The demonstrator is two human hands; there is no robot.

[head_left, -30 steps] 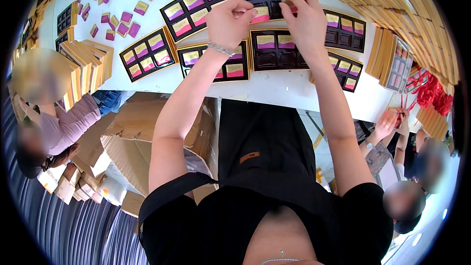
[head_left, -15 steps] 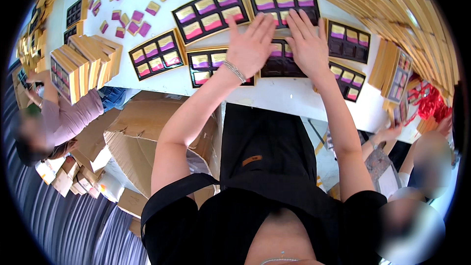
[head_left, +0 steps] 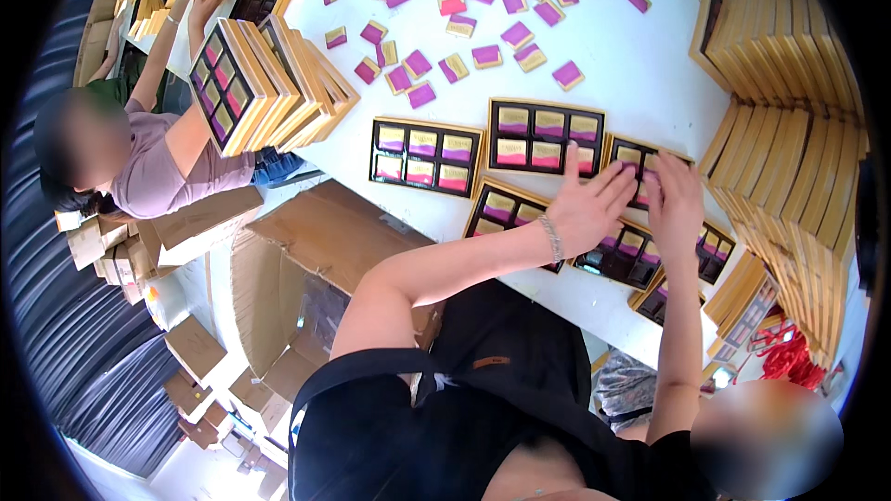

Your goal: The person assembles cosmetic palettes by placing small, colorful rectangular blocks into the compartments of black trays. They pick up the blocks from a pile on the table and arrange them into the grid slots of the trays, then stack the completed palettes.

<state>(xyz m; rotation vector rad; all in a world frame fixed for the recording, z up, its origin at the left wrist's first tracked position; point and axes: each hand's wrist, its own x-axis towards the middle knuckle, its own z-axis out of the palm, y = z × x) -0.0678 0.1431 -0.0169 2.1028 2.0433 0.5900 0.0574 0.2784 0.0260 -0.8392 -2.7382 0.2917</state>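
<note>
Several shallow black boxes with gold edges lie on the white table, each divided into small compartments. Small wrapped pieces in gold with purple or pink sit in them. My left hand [head_left: 589, 209], with a bracelet at the wrist, has its fingers stretched over the near-left edge of a box [head_left: 634, 142] at the right. My right hand [head_left: 675, 193] is over the same box, fingers bent down but apart, partly hiding its pieces. A filled box [head_left: 422, 159] lies to the left, another [head_left: 529, 137] beyond my left hand. My forearms partly cover the nearer boxes.
Loose wrapped pieces [head_left: 487, 57] are scattered across the far table. Stacked boxes [head_left: 264, 83] stand at the left, and taller stacks [head_left: 770, 148] line the right edge. Red ribbon [head_left: 794, 353] hangs at the right. A person [head_left: 209, 144] works at the left. Cardboard cartons [head_left: 325, 213] stand below the table.
My view has turned, so the table appears slanted and more loose pieces show. Both hands have shifted from the upper middle boxes to a box at the right; the right fingers are now more bent.
</note>
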